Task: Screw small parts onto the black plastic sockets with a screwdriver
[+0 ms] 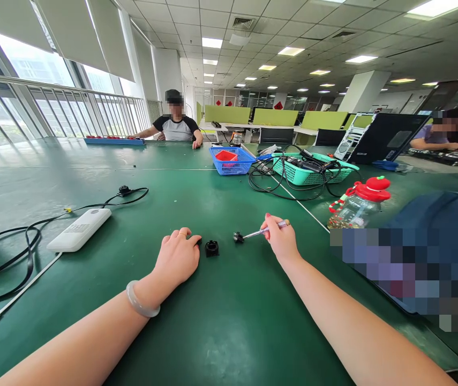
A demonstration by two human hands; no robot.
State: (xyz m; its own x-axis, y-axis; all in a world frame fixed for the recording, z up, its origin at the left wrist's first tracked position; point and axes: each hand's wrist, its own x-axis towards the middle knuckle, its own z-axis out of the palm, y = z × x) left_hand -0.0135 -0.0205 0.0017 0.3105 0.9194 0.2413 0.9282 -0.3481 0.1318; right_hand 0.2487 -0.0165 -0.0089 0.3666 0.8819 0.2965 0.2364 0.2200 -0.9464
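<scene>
My right hand (280, 236) grips a slim silver screwdriver (256, 232), pinched between thumb and fingers. Its thin tip points left and meets a small black part (238, 237) with an uneven outline. Whether that part rests on the table or hangs just above it, I cannot tell. To its left sits a squarish black housing (211, 248) with a round opening on top. My left hand (178, 252) lies on the table beside the housing, palm down and fingers loosely bent, thumb pointing toward it. The underside of that hand is hidden.
On the left of the green table (220, 327) lie a white power bank (80, 230) and black cables (34, 241). Farther back stand a blue basket (232, 167) and a green basket (301, 175) of cables. A red-lidded bottle (357, 206) is at right. A person (176, 126) sits opposite.
</scene>
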